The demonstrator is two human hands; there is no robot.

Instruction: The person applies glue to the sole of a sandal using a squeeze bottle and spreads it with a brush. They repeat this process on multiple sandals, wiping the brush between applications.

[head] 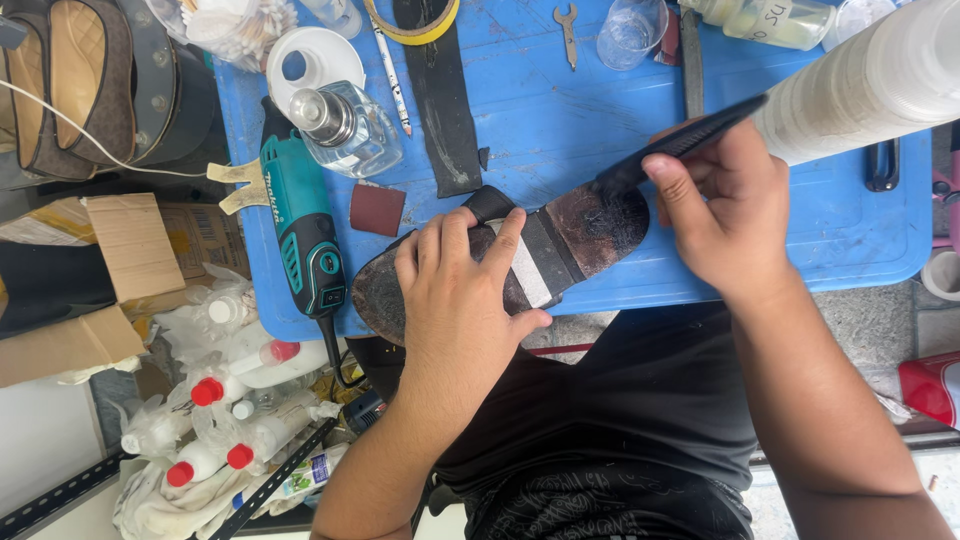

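A dark shoe [560, 245] lies sole-up across the front edge of a blue table [540, 110]. My left hand [462, 290] presses down on the middle of the sole, fingers spread over a pale strip. My right hand [725, 215] grips a black brush-like tool [680, 145], whose tip rests on the wet, glossy heel end of the sole [600, 225].
A teal power tool [305, 235] lies left of the shoe, beside a clear glass bottle [345, 130] and a maroon sanding piece [377, 208]. A black strip, tape roll, wrench and jars sit farther back. White bottles with red caps [215, 420] are piled lower left. A stack of white cups [860, 90] leans in at right.
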